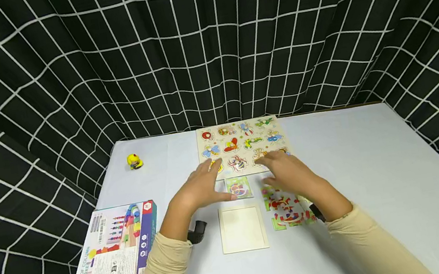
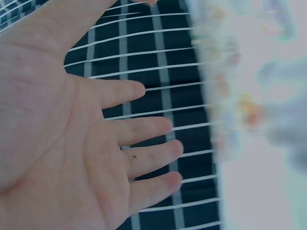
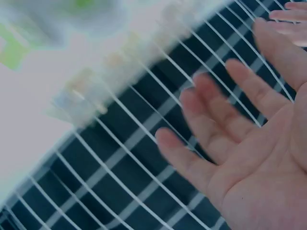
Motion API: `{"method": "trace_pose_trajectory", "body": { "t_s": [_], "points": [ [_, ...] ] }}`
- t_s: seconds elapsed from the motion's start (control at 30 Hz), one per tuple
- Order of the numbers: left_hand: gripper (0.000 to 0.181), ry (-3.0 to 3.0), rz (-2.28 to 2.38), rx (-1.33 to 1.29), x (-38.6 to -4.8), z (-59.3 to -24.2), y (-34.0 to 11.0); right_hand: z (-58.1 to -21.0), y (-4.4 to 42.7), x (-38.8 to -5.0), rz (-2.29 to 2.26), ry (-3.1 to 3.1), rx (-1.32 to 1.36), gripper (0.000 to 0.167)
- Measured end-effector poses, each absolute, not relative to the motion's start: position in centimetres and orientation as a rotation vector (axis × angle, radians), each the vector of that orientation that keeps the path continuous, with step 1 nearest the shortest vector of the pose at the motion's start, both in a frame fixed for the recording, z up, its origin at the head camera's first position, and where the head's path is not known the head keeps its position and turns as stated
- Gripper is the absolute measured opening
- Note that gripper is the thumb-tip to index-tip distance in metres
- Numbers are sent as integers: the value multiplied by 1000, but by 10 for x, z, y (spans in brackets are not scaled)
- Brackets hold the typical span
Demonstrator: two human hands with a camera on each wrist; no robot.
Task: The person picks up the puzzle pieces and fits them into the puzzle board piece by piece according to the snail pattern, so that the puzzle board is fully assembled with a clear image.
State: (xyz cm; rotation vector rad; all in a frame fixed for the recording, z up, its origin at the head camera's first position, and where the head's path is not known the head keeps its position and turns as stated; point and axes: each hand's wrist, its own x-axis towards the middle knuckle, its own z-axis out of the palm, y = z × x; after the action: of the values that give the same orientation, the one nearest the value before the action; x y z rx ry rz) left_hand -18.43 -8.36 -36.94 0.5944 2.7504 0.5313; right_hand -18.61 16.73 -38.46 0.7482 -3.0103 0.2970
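My left hand [image 1: 198, 189] hovers left of a small square picture [image 1: 244, 192], its palm bare and fingers spread in the left wrist view. Opposite it, my right hand [image 1: 292, 174] is held above loose jigsaw pieces [image 1: 290, 217] in red and green, partly covering them. The right wrist view shows that palm [image 3: 268, 187] with loosely extended fingers and nothing in them. Beyond both hands lies a wooden insect puzzle board [image 1: 240, 129]; the fingertips overlap its lower edge in the head view. A pale square wooden tray [image 1: 245, 247] lies between the forearms.
A beaded-boxes carton [image 1: 110, 264] lies on the white table [image 1: 362, 167] at the left. Behind it sits a small yellow toy figure [image 1: 134, 161]. Black curtains [image 1: 214, 51] with white grid lines surround the table's back and sides.
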Motion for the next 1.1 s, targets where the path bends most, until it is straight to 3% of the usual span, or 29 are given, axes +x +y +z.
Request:
{"method": "trace_pose_trajectory", "body": {
  "t_s": [0.3, 0.87, 1.1],
  "points": [
    [107, 2588, 615, 554, -142, -435, -114, -431, 172, -187, 257, -2956, 884, 23],
    [102, 2597, 565, 570, -127, -455, -109, -449, 176, -186, 257, -3027, 821, 23],
    [103, 2606, 534, 555, -132, -457, -109, -446, 163, -181, 255, -2898, 942, 23]
  ]
}}
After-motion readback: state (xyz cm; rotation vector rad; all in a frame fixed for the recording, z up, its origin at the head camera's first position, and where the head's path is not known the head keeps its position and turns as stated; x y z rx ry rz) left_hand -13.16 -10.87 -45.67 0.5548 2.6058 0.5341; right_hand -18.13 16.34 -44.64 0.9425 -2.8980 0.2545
